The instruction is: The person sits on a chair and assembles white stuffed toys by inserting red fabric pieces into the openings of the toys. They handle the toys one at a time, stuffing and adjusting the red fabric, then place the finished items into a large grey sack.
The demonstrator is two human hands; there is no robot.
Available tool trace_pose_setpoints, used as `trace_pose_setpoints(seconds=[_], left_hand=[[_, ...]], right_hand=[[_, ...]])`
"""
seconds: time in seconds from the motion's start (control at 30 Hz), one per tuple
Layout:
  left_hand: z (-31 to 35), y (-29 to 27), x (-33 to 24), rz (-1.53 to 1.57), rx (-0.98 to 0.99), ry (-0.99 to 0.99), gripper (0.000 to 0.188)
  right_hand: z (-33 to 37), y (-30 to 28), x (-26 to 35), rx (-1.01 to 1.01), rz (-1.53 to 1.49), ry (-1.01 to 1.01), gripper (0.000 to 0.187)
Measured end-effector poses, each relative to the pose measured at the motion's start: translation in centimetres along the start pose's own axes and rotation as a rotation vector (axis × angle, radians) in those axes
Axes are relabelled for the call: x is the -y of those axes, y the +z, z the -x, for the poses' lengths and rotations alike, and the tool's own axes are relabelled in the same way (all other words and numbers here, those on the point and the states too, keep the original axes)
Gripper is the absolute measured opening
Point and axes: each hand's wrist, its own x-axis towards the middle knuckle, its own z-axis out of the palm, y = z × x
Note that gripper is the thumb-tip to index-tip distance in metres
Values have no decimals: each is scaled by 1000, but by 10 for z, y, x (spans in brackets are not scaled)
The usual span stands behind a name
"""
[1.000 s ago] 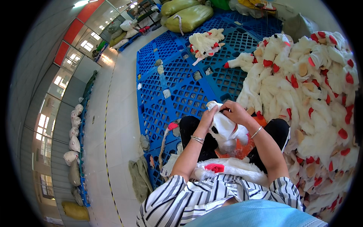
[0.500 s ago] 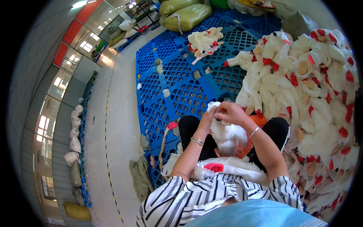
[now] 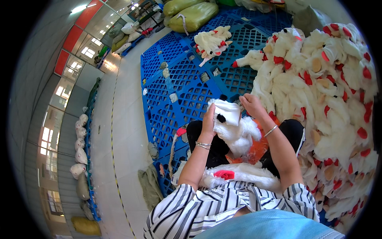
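Observation:
In my left hand (image 3: 209, 119) is a white plush toy skin (image 3: 230, 127), gripped by its left edge. It is limp, with a black round patch on its front and a second black tuft at its top. My right hand (image 3: 253, 105) is raised just right of the skin's upper end. Its fingers are pinched together, and whatever they hold is too small to make out. Another white plush piece (image 3: 250, 175) with a red patch lies across my lap. Something orange (image 3: 258, 149) shows between my legs, partly covered by the skin.
A large heap of white plush skins (image 3: 318, 95) with red and tan parts rises on my right. Blue plastic pallets (image 3: 191, 87) cover the floor ahead, with a small plush pile (image 3: 213, 42) on them. Stuffed yellow-green sacks (image 3: 195, 18) lie beyond. Grey-green cloth (image 3: 149, 187) lies at left.
My hands were together at the top of the plush skin. Now my right hand has moved up and right, apart from my left, and the skin is turned so its black patch shows.

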Motion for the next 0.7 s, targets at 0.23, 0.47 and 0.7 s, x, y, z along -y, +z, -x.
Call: trace_pose_setpoints(seconds=[0.23,0.47,0.7], left_hand=[[-3,5,2,-34,29,25,45],[-4,-3,4,-11,-3,22,42],[2,4,1,-16,-2,44,45]], right_hand=[[6,11,5,165,-206,48,28],[23,-7,40,472,-307,27,30],[28,-8,46,630,-282,-60,38]])
